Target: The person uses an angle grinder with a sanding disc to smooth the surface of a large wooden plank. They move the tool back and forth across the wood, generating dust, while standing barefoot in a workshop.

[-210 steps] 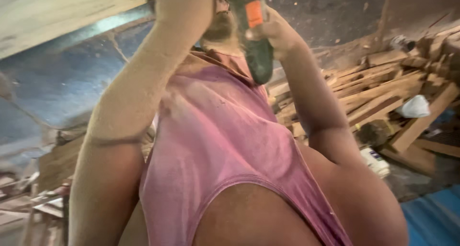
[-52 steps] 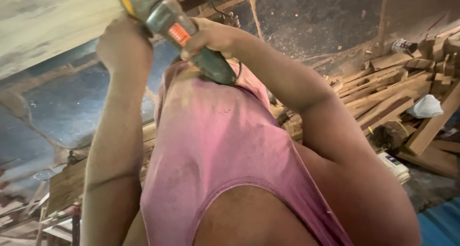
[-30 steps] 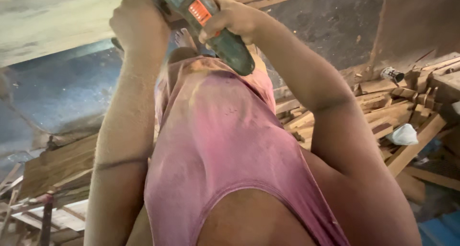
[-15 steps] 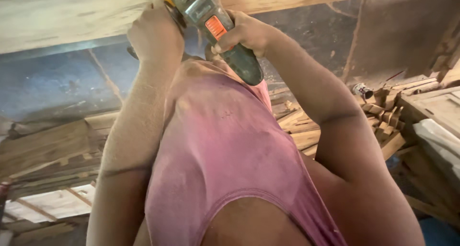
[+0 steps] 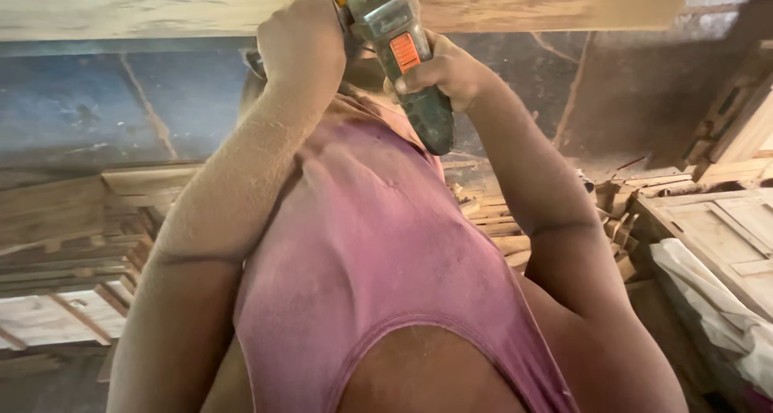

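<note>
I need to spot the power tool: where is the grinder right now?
Head view, top centre: the grinder is in both hands, left hand and right hand, against the wooden board.

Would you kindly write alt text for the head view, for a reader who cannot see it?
Both hands grip a green grinder against a pale wooden board: the left hand near its head, the right hand around its body. Below is a dusty pink vest; stacked timber lies behind.

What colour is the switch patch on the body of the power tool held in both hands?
Orange, on the dark green handheld grinder; the head view shows it best.
</note>
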